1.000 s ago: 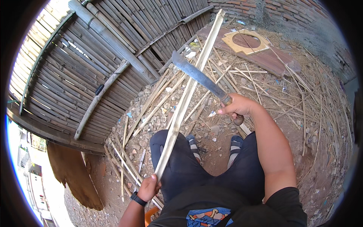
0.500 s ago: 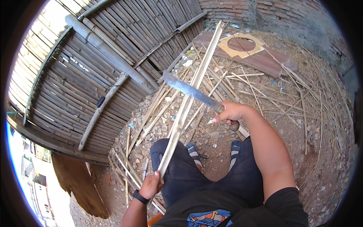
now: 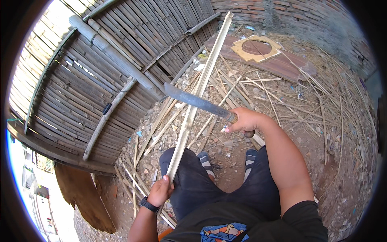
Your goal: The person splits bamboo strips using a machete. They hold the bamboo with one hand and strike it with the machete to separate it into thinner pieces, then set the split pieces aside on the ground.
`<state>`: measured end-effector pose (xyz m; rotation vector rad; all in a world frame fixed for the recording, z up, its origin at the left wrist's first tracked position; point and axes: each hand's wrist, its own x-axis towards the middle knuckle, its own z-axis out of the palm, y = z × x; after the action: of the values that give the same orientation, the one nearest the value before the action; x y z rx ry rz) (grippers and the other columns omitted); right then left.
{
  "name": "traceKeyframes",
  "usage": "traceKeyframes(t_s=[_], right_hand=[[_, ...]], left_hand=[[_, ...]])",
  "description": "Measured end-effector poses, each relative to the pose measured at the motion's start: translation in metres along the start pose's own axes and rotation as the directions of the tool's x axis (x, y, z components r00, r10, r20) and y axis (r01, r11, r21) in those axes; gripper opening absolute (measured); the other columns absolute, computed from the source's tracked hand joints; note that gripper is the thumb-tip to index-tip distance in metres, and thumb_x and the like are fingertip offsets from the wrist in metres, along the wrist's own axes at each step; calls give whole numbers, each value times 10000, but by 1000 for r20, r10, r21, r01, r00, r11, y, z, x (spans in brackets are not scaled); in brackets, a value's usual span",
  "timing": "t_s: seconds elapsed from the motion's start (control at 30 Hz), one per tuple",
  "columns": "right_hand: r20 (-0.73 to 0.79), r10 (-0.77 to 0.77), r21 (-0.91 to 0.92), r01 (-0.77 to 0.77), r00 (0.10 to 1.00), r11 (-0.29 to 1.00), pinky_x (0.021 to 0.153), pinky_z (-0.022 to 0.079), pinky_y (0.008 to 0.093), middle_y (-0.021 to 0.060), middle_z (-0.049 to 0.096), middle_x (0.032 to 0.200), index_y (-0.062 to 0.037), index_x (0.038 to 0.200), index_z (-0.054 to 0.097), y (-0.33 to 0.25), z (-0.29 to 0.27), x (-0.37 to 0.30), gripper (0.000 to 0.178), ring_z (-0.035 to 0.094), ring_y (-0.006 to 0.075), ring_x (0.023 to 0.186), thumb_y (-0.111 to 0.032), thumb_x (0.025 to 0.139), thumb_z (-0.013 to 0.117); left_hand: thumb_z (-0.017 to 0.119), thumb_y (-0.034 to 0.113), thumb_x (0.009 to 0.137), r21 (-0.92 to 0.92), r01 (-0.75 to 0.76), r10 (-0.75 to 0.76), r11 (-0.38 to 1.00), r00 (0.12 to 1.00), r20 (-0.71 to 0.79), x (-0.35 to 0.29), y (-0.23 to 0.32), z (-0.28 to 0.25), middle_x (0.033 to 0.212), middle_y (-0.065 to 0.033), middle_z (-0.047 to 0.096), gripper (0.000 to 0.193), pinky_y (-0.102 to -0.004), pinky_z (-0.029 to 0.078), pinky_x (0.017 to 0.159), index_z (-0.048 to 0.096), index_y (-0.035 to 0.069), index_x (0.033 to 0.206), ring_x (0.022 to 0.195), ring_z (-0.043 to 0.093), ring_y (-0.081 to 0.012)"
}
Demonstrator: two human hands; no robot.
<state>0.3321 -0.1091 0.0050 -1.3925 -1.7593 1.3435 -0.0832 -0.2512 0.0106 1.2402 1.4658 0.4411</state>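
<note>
A long split bamboo strip (image 3: 200, 86), pale and hollow on its upper face, slants from my lap toward the far wall. Its near end is gripped by my left hand (image 3: 161, 191), which wears a dark wristwatch, beside my left thigh. My right hand (image 3: 244, 120) is closed round the handle of a machete (image 3: 197, 101). The blade lies across the middle of the strip, its tip pointing left past the strip's edge. Whether the blade touches the bamboo or hovers just over it, I cannot tell.
Several thin bamboo sticks and slivers (image 3: 278, 97) litter the stony ground. Farther off lies a brown board (image 3: 278, 66) with a yellowish panel (image 3: 238, 49) with a round hole on it. A bamboo slat wall (image 3: 121, 72) stands left, a brick wall (image 3: 322, 28) at the back.
The strip's far end has swung slightly left and away from me. The machete has shifted a little left and downward in view. Both hands keep their hold.
</note>
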Motion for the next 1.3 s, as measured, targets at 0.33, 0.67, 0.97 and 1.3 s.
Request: traceKeyframes(t_s=[0.33, 0.67, 0.97, 1.3], right_hand=[[-524, -445, -669, -28, 726, 742, 722, 515, 459, 109, 680, 820, -81, 933, 604, -14, -9, -2, 259, 674, 331, 825, -172, 737, 749], [-614, -588, -753, -167, 526, 637, 743, 510, 439, 92, 661, 864, -106, 981, 605, 33, -26, 28, 308, 662, 319, 834, -141, 724, 771], [-787, -355, -549, -309, 505, 777, 731, 522, 479, 147, 685, 925, -123, 1009, 621, 40, -36, 18, 276, 663, 369, 891, -173, 772, 754], [-975, 0, -71, -314, 223, 947, 788, 505, 440, 161, 716, 964, -33, 1081, 674, 91, -78, 11, 401, 685, 345, 870, -336, 832, 756]], left_hand=[[326, 608, 1019, -29, 85, -85, 996, 996, 11, -48, -43, -40, 567, -3, 472, 662, -243, 329, 463, 579, 41, 789, 474, 405, -87], [374, 536, 1038, 113, 153, -154, 982, 988, 7, -99, -72, -71, 561, 0, 493, 613, -251, 361, 478, 619, 27, 801, 482, 443, -91], [402, 571, 1017, 54, 176, -176, 983, 984, 4, -116, -100, -88, 590, 2, 502, 617, -251, 364, 493, 611, 37, 787, 509, 444, -90], [413, 466, 1037, 538, 105, 286, 837, 753, -593, -65, -133, -115, 616, -149, 611, 592, -402, 481, 579, 629, -5, 752, 575, 624, -290]])
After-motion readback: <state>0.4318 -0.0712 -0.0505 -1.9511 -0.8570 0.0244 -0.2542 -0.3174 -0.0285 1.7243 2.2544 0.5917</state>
